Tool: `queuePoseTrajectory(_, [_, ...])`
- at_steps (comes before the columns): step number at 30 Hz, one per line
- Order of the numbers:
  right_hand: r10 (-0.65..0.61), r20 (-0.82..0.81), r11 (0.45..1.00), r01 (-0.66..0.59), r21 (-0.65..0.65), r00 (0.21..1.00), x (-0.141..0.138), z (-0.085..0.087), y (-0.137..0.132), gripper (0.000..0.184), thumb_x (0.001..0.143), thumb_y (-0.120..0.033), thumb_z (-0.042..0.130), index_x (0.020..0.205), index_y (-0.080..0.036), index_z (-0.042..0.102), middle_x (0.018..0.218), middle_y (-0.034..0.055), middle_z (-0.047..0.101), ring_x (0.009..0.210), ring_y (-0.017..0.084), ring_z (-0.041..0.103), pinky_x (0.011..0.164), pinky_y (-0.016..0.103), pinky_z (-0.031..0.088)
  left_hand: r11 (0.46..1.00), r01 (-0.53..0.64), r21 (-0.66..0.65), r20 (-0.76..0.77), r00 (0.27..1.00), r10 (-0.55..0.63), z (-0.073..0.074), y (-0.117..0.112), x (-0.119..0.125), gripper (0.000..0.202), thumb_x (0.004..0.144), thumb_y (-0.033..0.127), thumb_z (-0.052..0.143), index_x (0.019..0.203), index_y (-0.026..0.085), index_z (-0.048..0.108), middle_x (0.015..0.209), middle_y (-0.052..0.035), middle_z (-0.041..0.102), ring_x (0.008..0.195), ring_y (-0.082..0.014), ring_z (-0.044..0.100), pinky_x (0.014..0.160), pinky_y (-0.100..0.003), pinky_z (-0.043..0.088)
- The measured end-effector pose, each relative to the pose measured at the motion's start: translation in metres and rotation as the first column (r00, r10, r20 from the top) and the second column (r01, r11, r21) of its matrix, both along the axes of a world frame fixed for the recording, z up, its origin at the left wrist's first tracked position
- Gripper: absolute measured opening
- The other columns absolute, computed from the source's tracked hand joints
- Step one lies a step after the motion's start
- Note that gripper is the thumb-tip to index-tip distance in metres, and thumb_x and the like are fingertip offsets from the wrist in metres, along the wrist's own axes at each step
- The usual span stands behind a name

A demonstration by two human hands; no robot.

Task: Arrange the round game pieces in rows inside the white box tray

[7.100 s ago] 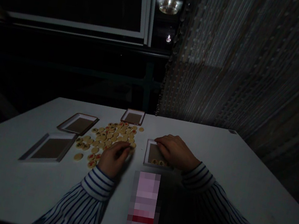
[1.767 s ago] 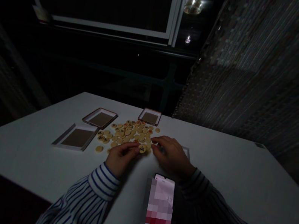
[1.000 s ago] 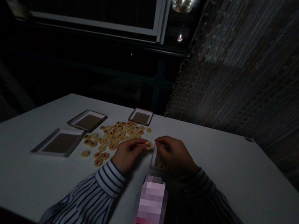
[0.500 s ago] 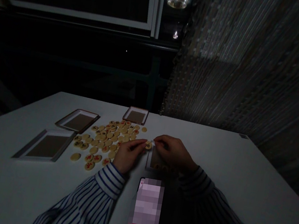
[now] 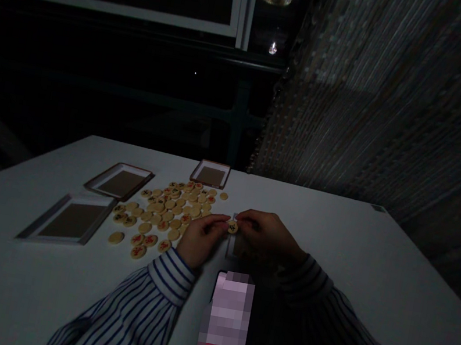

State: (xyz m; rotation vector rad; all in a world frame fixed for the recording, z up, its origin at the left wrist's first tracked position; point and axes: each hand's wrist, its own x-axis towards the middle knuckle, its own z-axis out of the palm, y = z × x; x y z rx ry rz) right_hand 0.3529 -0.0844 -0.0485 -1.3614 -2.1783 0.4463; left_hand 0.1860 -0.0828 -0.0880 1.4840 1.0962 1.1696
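My left hand [image 5: 200, 239] pinches a round cream game piece with a black mark [image 5: 232, 227] just above the table. My right hand [image 5: 266, 237] meets it, fingertips touching the same piece. Under the right hand lies a small box tray [image 5: 231, 244], mostly hidden. To the left, several cream discs [image 5: 164, 213] with red or black marks are scattered on the white table [image 5: 352, 263]. Both arms wear striped sleeves.
Three shallow box trays lie on the table: two at the left [image 5: 67, 220] [image 5: 119, 180] and a small one at the back [image 5: 211, 173]. A lit phone [image 5: 228, 313] lies near the front edge. A beaded curtain [image 5: 381, 91] hangs at the right; a dark window is behind.
My left hand has carried the black-marked piece rightward from the pile to my right hand, whose fingertips now touch it. The view shifted slightly.
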Motion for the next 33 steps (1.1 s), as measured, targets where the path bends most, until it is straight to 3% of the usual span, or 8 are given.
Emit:
queuePoseTrajectory(7, [0.042, -0.032, 0.998, -0.043, -0.054, 0.999, 0.0000, 0.0006, -0.0004, 0.020, 0.077, -0.026, 0.048, 0.088, -0.018, 0.064, 0.074, 0.0005, 0.065, 0.064, 0.011, 0.056, 0.062, 0.023, 0.040, 0.997, 0.046, -0.062, 0.053, 0.998, -0.042, 0.0015, -0.0018, 0.0013, 0.025, 0.066, 0.030, 0.061, 0.084, 0.013, 0.061, 0.073, -0.0043, 0.066, 0.067, -0.0137, 0.060, 0.065, -0.025, 0.048])
queuePoseTrajectory(13, [0.024, -0.099, 0.998, -0.031, -0.062, 0.995, 0.0005, -0.0023, 0.0014, 0.020, 0.076, -0.025, 0.049, 0.086, -0.018, 0.064, 0.075, 0.0003, 0.066, 0.063, 0.010, 0.057, 0.060, 0.022, 0.041, 0.999, 0.037, -0.033, 0.071, 0.997, -0.035, -0.0020, -0.0010, 0.0010, 0.026, 0.067, 0.032, 0.061, 0.085, 0.013, 0.062, 0.079, -0.0057, 0.066, 0.073, -0.0146, 0.060, 0.069, -0.026, 0.047])
queuePoseTrajectory(21, [-0.020, -0.214, 0.997, 0.005, -0.073, 0.977, -0.0024, -0.0001, 0.0004, 0.018, 0.075, -0.026, 0.051, 0.084, -0.018, 0.063, 0.076, 0.0010, 0.065, 0.068, 0.011, 0.058, 0.063, 0.023, 0.044, 0.979, 0.138, -0.150, 0.227, 0.969, -0.102, -0.0046, -0.0034, 0.0037, 0.033, 0.063, 0.030, 0.065, 0.091, 0.013, 0.059, 0.078, -0.0060, 0.067, 0.072, -0.0139, 0.061, 0.066, -0.024, 0.047])
queuePoseTrajectory(33, [0.004, -0.267, 0.988, -0.045, -0.149, 0.964, -0.0026, -0.0025, 0.0011, 0.019, 0.076, -0.028, 0.051, 0.087, -0.016, 0.061, 0.077, 0.0025, 0.065, 0.067, 0.011, 0.059, 0.062, 0.024, 0.046, 0.984, 0.098, -0.147, 0.242, 0.969, -0.060, -0.0005, -0.0025, 0.0021, 0.033, 0.063, 0.032, 0.065, 0.088, 0.012, 0.061, 0.081, -0.0078, 0.067, 0.073, -0.0150, 0.061, 0.066, -0.026, 0.049])
